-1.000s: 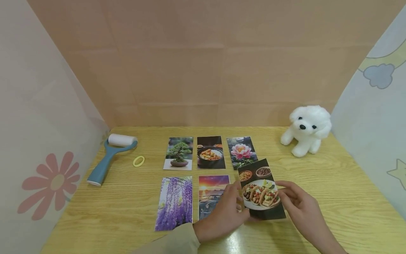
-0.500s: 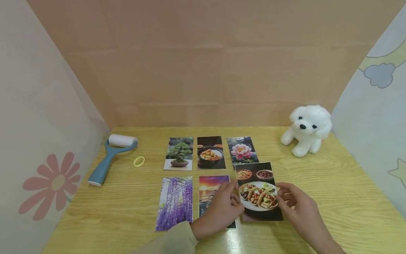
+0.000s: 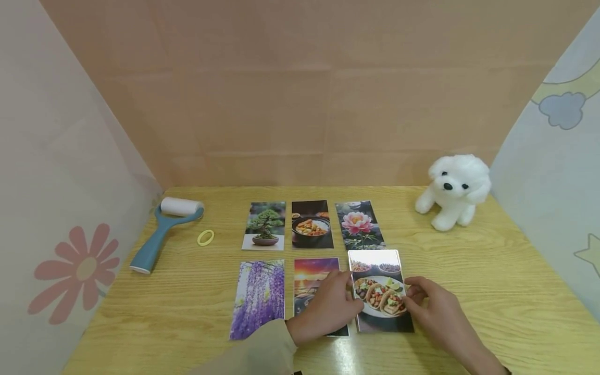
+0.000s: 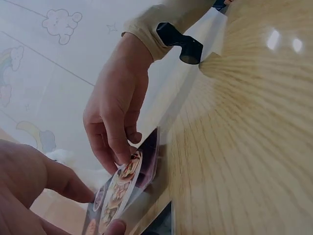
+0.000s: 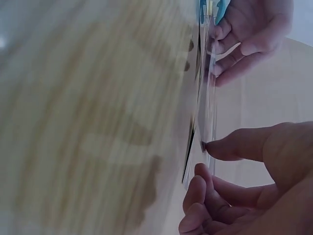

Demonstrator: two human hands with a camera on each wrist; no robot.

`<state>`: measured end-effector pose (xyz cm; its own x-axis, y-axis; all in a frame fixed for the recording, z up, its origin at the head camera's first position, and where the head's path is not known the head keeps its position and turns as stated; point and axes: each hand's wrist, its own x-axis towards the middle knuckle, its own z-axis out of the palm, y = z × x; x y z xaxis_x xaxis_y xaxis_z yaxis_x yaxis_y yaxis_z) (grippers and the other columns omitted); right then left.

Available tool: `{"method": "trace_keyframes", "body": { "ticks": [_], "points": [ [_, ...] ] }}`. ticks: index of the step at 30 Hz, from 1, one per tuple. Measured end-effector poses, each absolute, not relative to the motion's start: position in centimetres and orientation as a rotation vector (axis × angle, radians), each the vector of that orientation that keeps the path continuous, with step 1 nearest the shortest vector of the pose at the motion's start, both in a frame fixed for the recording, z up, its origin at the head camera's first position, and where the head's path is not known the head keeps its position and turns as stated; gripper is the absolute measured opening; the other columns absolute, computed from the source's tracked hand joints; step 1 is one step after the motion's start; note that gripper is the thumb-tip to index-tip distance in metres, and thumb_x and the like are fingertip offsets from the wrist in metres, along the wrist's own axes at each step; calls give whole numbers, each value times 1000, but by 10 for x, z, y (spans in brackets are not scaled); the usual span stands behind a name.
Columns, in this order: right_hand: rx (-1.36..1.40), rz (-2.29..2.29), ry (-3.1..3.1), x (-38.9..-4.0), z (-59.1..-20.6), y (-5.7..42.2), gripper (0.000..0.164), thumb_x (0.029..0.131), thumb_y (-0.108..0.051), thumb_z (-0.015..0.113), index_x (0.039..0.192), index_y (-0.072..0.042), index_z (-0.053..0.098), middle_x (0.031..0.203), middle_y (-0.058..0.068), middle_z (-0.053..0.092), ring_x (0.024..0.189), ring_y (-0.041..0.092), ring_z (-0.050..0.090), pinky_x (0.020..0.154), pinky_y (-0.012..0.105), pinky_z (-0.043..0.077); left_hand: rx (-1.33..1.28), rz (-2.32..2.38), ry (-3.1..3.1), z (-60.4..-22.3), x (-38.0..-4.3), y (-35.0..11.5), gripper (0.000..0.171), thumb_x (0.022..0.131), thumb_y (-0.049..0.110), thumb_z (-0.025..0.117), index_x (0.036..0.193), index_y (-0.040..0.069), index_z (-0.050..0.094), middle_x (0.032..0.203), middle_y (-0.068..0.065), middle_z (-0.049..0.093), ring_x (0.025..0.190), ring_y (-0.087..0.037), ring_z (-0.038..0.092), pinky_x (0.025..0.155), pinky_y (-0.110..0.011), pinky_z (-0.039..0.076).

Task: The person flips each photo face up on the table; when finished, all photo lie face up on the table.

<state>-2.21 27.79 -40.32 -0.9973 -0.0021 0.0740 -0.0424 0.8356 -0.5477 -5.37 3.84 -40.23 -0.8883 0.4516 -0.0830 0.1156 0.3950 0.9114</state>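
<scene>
A glossy photo card of tacos (image 3: 378, 294) is held between my two hands, to the right of the sunset photo card (image 3: 311, 273). My left hand (image 3: 328, 307) holds its left edge between thumb and fingers and covers part of the sunset card. On the opposite edge, my right hand (image 3: 433, 310) pinches with thumb and fingertips. A pale glare lies across the card's top. Seen edge-on in the right wrist view, the taco card (image 5: 208, 107) has a clear rim and stands slightly off the table; the left wrist view shows it tilted.
Behind lie photo cards of a bonsai (image 3: 264, 226), a rice dish (image 3: 311, 225) and a pink flower (image 3: 358, 225). A purple wisteria card (image 3: 258, 299) lies front left. Further left are a blue-handled lint roller (image 3: 161, 234) and a yellow ring (image 3: 205, 238); a white plush dog (image 3: 452, 192) sits back right.
The taco card has straightened from its tilt and come down and nearer to me, baring more of the pink flower card. Both hands have kept hold of it throughout.
</scene>
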Motion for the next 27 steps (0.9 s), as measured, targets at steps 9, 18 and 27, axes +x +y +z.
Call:
{"method": "trace_keyframes", "body": {
  "ticks": [9,18,27],
  "points": [
    [14,948,-3076,-31,-406,279,36,86,-9,77,116,6,66,83,-2,64,74,11,60,64,27,50,624,1094,2632,-407,-60,44,48,76,7,80,120,-5,65,92,0,54,82,-12,49,70,-27,45],
    [19,966,-3097,-33,-405,278,36,86,-8,77,116,7,65,85,-1,65,75,12,62,65,27,52,717,843,2791,-407,-57,46,48,78,13,80,120,-5,66,92,-4,56,86,-16,49,82,-32,45],
    [23,939,-3108,-32,-405,279,37,86,-12,78,115,6,66,85,-1,65,77,12,61,66,29,51,693,785,2753,-407,-55,48,48,83,18,78,123,-5,65,98,-5,56,93,-17,47,88,-33,44]
  ]
}}
